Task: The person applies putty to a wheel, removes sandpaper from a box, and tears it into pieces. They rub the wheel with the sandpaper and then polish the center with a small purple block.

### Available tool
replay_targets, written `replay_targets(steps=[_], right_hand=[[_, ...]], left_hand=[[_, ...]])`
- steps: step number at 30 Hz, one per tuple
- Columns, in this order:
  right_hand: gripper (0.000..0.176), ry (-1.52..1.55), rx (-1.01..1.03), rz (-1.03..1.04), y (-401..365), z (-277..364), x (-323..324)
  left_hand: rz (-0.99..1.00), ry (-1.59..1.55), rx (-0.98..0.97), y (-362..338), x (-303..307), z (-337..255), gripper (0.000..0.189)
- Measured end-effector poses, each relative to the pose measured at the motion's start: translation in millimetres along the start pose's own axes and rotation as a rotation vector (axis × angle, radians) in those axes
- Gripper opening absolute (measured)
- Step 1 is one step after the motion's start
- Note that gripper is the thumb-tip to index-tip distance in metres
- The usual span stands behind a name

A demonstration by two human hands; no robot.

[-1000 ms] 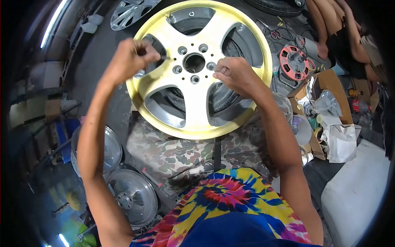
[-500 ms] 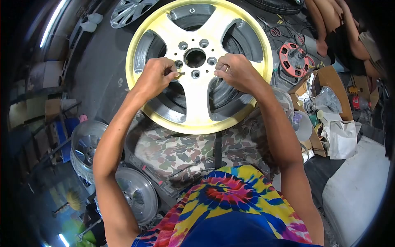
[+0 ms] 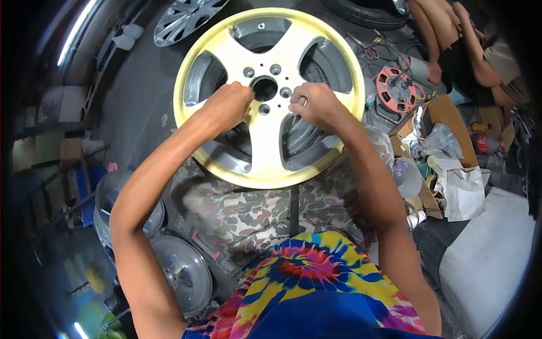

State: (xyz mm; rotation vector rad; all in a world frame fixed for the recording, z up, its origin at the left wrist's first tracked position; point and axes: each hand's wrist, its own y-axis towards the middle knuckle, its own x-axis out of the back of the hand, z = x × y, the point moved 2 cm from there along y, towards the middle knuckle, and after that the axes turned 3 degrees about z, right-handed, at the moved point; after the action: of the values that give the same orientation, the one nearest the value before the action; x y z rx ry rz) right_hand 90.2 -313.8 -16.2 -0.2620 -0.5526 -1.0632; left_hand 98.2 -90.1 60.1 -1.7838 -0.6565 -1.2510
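Observation:
A wheel rim (image 3: pixel 265 161) with yellow-tinted spokes and lip lies face up in front of me. A tyre shows through its openings. My left hand (image 3: pixel 230 106) is curled over the left side of the hub, by the centre hole; its fingertips and anything in them are hidden. On the hub's right side my right hand (image 3: pixel 313 103), with a ring on one finger, has its fingers bent and pressed together beside a bolt hole. What its fingertips grip, if anything, is too small to make out.
A red cable reel (image 3: pixel 396 90) and an open cardboard box (image 3: pixel 456 127) stand on the right, near a seated person's legs (image 3: pixel 432 42). Other rims (image 3: pixel 183 271) lie at lower left, another rim (image 3: pixel 186 21) at the top. A white sheet (image 3: pixel 488 263) is at lower right.
My left hand has turned and moved in toward the centre hole; the small thing seen at its fingertips is now hidden. My right hand stays beside the hub. The whole view has shifted slightly.

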Motion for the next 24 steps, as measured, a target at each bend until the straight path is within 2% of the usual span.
replay_targets(steps=[3,8,11,13,15,16,22,23,24], right_hand=[[0.019,-0.01,-0.063,0.064,-3.0,2.3,2.4],[0.018,-0.052,-0.02,0.064,4.0,-1.1,-1.0],[0.017,-0.038,-0.04,0.041,-0.9,-1.1,-1.7],[0.015,-0.021,-0.055,0.021,-3.1,-3.3,-3.1],[0.015,-0.047,-0.034,0.033,-1.6,0.9,-2.1],[0.015,-0.024,-0.056,0.055,1.7,-0.1,-1.9],[0.016,-0.039,-0.06,0.068,5.0,3.2,-1.9],[0.017,-0.045,-0.06,0.072,4.8,2.7,-1.2],[0.017,-0.048,-0.063,0.071,6.8,-0.2,0.6]], left_hand=[[-0.067,-0.019,0.034,1.0,-7.3,-1.5,0.009],[-0.097,-0.015,0.105,13.0,-37.3,9.6,0.008],[-0.141,0.031,0.043,19.3,-39.5,19.5,0.009],[-0.066,0.003,0.058,10.5,-5.3,0.1,0.013],[-0.003,-0.025,0.109,11.1,1.5,3.5,0.015],[-0.033,0.014,0.125,8.0,-6.7,5.6,0.015],[-0.087,-0.001,0.064,16.3,-37.5,16.1,0.009],[-0.088,-0.007,0.063,16.0,-30.1,20.4,0.009],[-0.097,-0.032,-0.032,15.2,-9.7,22.8,0.011]])
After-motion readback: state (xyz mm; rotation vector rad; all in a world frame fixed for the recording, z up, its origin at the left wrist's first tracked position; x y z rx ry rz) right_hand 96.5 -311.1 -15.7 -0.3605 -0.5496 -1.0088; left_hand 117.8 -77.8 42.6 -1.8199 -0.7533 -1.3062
